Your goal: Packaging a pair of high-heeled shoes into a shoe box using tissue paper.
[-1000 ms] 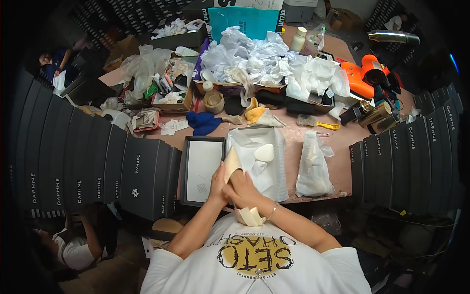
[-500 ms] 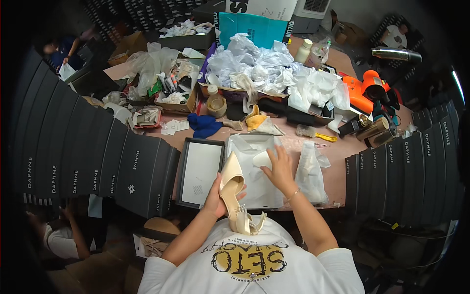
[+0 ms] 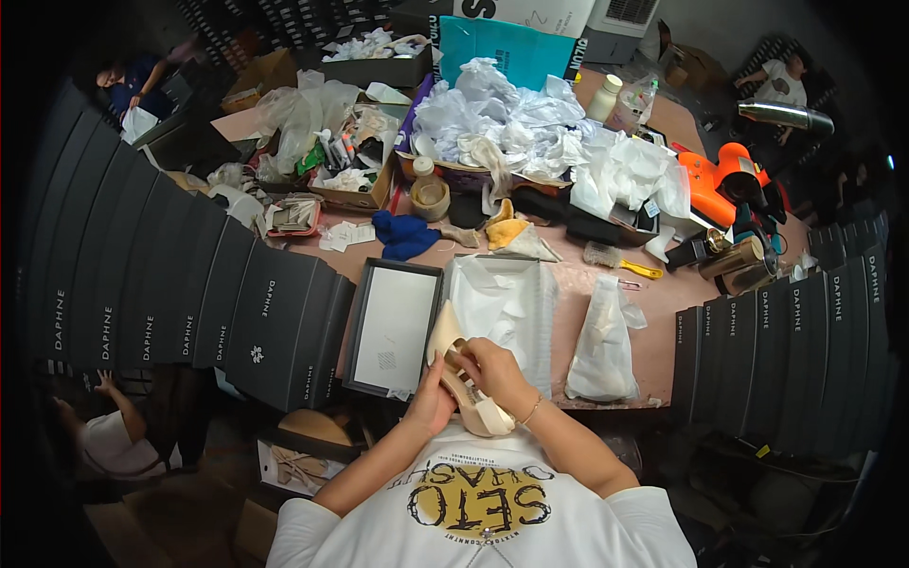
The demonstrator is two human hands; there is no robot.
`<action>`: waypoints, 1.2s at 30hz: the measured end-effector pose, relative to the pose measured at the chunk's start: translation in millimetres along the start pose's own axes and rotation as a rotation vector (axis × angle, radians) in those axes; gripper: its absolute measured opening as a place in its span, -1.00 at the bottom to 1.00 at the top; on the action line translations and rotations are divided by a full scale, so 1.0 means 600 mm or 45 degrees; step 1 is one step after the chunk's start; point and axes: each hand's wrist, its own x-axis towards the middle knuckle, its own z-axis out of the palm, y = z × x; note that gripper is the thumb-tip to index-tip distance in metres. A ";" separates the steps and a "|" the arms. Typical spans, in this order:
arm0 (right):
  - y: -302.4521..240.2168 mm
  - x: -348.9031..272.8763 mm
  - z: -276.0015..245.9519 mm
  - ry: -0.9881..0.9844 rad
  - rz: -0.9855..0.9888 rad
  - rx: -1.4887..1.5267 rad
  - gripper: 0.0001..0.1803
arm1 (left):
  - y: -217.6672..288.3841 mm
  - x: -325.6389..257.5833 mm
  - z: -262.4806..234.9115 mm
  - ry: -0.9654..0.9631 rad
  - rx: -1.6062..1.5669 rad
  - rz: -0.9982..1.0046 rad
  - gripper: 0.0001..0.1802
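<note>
A cream pointed-toe shoe (image 3: pixel 446 328) is tilted in front of my chest, its toe pointing away from me. My left hand (image 3: pixel 432 403) wraps round its left side. My right hand (image 3: pixel 499 376) is at the shoe's opening with the fingers curled in; whatever they pinch is hidden. Just beyond lies an open shoebox (image 3: pixel 546 327) lined with white tissue paper (image 3: pixel 488 293). Left of it, a dark-edged lid (image 3: pixel 396 327) rests with its white inside up. To the right, a white paper-wrapped bundle (image 3: pixel 603 350) lies on the pink table.
Stacked dark shoeboxes (image 3: pixel 275 317) wall the left side, and more boxes (image 3: pixel 795 341) stand at right. Behind are a blue cloth (image 3: pixel 405 235), a yellow-handled brush (image 3: pixel 625 260), a jar (image 3: pixel 430 197), an orange tool (image 3: pixel 705 185) and a box heaped with crumpled paper (image 3: pixel 502 123).
My right hand has come from over the tissue-lined box, fingers spread, back to the shoe's opening, where its fingers are curled. The shoe stays in my left hand.
</note>
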 end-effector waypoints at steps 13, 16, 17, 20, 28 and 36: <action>0.193 0.099 -0.066 -0.089 -0.049 -1.239 -0.63 | 0.019 0.006 -0.049 0.172 -0.067 -0.304 -0.57; 0.275 0.126 -0.041 -0.012 -0.247 -1.660 -0.70 | 0.033 0.002 -0.023 0.263 -0.034 -0.283 -0.58; 0.271 0.131 -0.038 -0.027 -0.179 -1.547 -0.70 | 0.037 0.000 -0.028 0.267 -0.017 -0.273 -0.58; 0.182 0.116 -0.074 -0.093 0.073 -1.132 -0.64 | 0.045 -0.004 -0.033 0.334 0.132 -0.236 -0.57; 0.010 -0.006 -0.039 -0.152 0.157 0.304 -0.43 | 0.025 0.029 0.002 -0.078 -0.268 -0.148 -0.56; 0.036 -0.019 -0.054 -0.055 -0.319 -0.546 -0.51 | 0.017 0.048 0.013 0.157 0.016 -0.176 -0.56</action>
